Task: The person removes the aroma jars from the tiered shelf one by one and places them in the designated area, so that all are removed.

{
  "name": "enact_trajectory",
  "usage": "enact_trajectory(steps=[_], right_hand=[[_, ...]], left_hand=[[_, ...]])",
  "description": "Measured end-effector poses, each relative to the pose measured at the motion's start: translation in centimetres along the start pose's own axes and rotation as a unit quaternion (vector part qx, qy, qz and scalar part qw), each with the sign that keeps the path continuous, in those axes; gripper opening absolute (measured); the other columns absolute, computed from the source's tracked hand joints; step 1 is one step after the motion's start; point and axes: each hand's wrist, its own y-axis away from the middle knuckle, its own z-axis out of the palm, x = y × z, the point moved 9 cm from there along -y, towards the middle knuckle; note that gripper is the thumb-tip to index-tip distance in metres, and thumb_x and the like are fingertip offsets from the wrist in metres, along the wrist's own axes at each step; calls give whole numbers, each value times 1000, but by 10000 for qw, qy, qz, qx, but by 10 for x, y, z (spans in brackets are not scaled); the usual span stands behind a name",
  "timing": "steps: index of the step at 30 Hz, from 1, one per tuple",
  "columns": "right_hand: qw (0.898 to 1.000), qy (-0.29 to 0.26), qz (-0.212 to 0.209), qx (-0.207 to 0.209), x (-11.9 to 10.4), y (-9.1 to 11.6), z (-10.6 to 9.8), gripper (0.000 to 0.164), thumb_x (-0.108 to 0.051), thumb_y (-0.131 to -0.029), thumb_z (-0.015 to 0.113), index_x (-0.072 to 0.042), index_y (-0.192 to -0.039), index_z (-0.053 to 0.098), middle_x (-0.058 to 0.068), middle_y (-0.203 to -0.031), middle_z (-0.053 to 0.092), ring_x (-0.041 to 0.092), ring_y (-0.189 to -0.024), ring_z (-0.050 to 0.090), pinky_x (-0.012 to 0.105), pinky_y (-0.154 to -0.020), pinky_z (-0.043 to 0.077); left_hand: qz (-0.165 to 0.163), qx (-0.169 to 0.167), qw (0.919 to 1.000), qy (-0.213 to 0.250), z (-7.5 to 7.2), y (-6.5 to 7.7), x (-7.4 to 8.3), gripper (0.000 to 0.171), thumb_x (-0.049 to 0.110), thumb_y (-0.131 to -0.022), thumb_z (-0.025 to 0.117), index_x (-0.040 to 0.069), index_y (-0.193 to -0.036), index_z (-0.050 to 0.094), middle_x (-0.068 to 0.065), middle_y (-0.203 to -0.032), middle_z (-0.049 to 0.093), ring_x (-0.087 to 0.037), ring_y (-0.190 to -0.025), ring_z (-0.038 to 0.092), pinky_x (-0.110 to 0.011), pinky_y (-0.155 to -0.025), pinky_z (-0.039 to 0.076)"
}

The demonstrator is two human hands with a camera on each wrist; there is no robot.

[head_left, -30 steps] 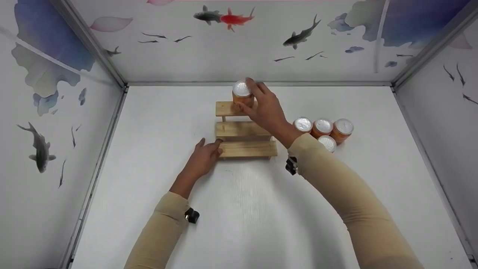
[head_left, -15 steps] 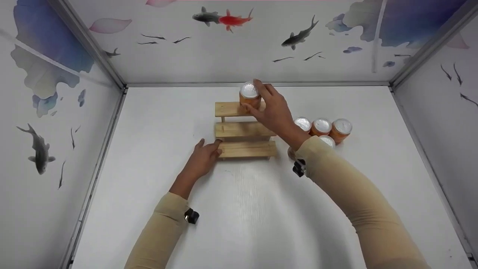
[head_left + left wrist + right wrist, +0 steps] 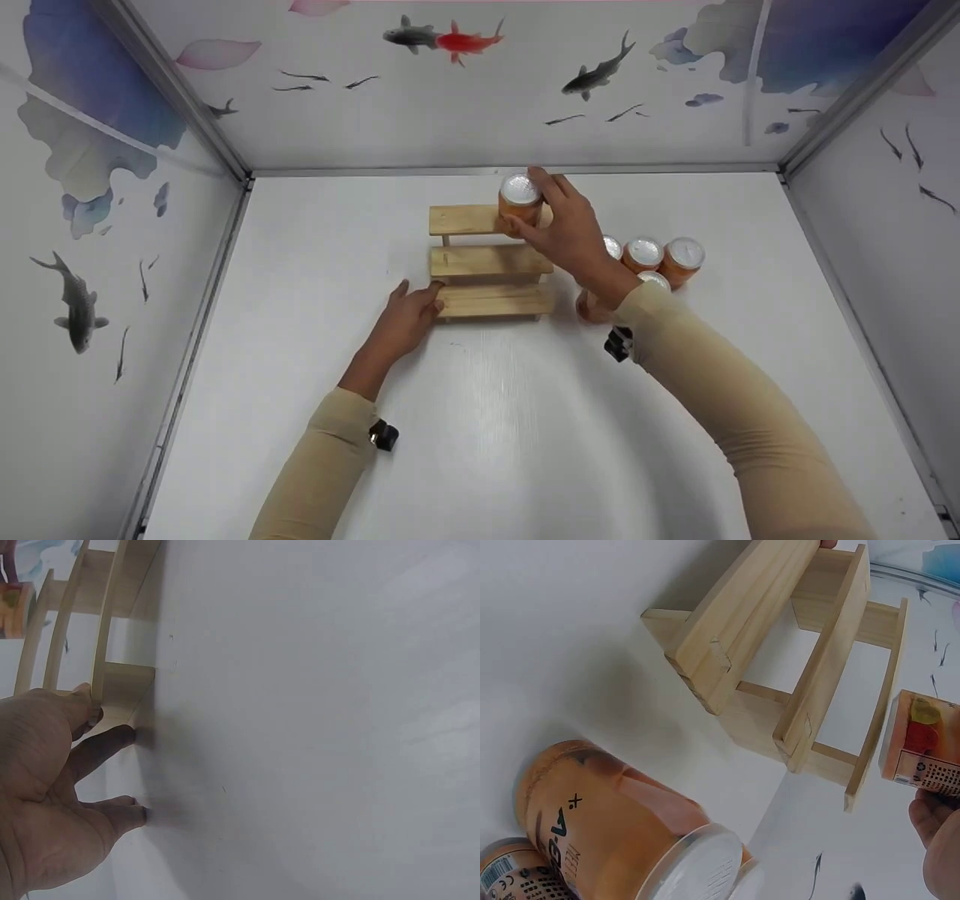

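My right hand (image 3: 574, 232) grips an orange-labelled jar (image 3: 517, 206) with a silvery lid, fingers on its far right side and thumb in front. This jar (image 3: 926, 742) is upright at the top tier of a three-step wooden rack (image 3: 491, 261); whether its base touches the wood I cannot tell. Down at the rack's left front, my left hand (image 3: 409, 319) pinches the end of the lowest step (image 3: 499, 301). In the left wrist view the left hand (image 3: 52, 787) has two other fingers spread towards the tabletop.
Several similar jars (image 3: 684, 262) stand close together right of the rack, partly hidden by my right forearm. One such jar (image 3: 615, 810) fills the lower left of the right wrist view. White printed walls (image 3: 480, 112) enclose the white table (image 3: 487, 435) at the back and sides.
The right hand has moved the jar rightward along the top tier, from its left-middle part towards its right end. My left hand keeps its hold on the lowest step.
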Motion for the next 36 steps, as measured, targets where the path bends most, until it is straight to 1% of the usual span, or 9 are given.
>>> enact_trajectory(steps=[6,9,13,15,19,21,25,28,36], right_hand=[[10000,21,75,38,6,6,-6,75,-30,-99,88,-4,-160,52,24,-138,67,39,-118,72,53,-98,63],[10000,20,80,36,9,9,-9,76,-31,-98,88,-4,-160,52,23,-139,67,40,-121,72,55,-100,62],[10000,42,48,33,10,12,-16,76,-31,-98,88,-4,-160,52,24,-140,67,40,-122,72,55,-100,62],[10000,57,34,26,11,13,-19,76,-31,-98,88,-4,-160,52,24,-139,67,39,-120,72,54,-98,62],[9999,107,59,35,13,16,-24,76,-32,-98,88,-5,-159,53,23,-138,67,38,-114,71,53,-94,62],[9999,146,55,62,13,18,-26,75,-32,-98,88,-5,-159,53,23,-137,68,37,-112,71,52,-93,62],[9997,168,-26,159,15,21,-31,74,-29,-97,90,-2,-156,54,24,-133,68,36,-105,71,51,-89,62],[9995,176,-84,240,17,24,-34,74,-28,-96,91,-1,-154,55,24,-131,69,36,-105,72,51,-88,63],[9992,150,17,358,25,33,-44,75,-29,-96,90,0,-155,56,24,-129,69,36,-109,74,49,-93,64]], left_hand=[[43,-41,9999,-90,2,0,1,54,32,-120,48,3,-166,49,-19,-158,64,-48,-167,32,-60,-142,16],[82,-34,9999,-111,1,-1,2,54,32,-120,47,2,-165,49,-20,-158,64,-47,-166,35,-59,-142,15],[123,-14,9999,-108,1,0,2,54,32,-120,47,1,-165,50,-21,-158,64,-49,-166,32,-60,-142,16],[145,1,9999,-88,0,0,3,54,32,-120,48,1,-164,50,-21,-158,63,-51,-166,31,-61,-141,18],[188,23,9998,-104,0,0,4,53,31,-120,48,1,-164,50,-21,-157,64,-49,-165,35,-60,-141,18],[199,17,9997,-115,0,0,4,54,32,-120,48,2,-164,50,-20,-157,65,-46,-164,39,-59,-142,17],[116,-23,9999,-104,1,1,1,54,32,-120,48,3,-166,49,-20,-158,64,-51,-165,33,-62,-140,21],[106,-27,9999,-120,2,2,0,55,32,-120,48,2,-166,48,-21,-157,65,-55,-166,28,-64,-139,23],[206,53,9997,-146,-1,1,1,53,30,-119,50,2,-164,51,-24,-157,63,-56,-164,31,-64,-139,22]])
